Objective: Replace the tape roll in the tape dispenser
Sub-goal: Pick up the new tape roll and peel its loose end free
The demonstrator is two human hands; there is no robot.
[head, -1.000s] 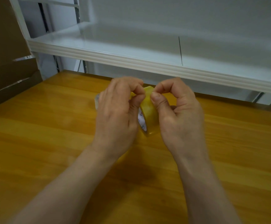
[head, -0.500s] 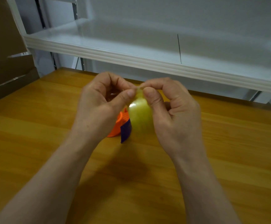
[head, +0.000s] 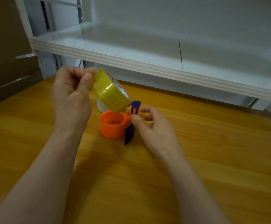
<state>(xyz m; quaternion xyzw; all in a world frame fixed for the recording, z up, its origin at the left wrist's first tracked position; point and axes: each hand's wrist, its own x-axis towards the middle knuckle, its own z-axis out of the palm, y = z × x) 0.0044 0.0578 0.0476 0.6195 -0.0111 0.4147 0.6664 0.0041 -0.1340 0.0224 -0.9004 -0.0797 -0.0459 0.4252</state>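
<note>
My left hand (head: pixel 71 96) holds a yellowish clear tape roll (head: pixel 109 92) by its upper edge, tilted in the air above the wooden table (head: pixel 212 159). Just below the roll an orange tape dispenser (head: pixel 113 125) with dark blue plastic parts (head: pixel 129 133) stands on the table, its round ring facing up with nothing in it. My right hand (head: pixel 152 126) is at the dispenser's right side, thumb and fingers apart and touching or nearly touching the blue and orange end. Motion blur hides whether the fingers grip it.
A white object (head: pixel 101 106), partly hidden, sits on the table behind the dispenser. A white shelf (head: pixel 147 65) overhangs the table's far edge. Brown cardboard (head: pixel 7 62) stands at the left.
My left hand has lifted the tape roll up and to the left on its own. My right hand let go of the roll and dropped to the dispenser, which now shows in full.
</note>
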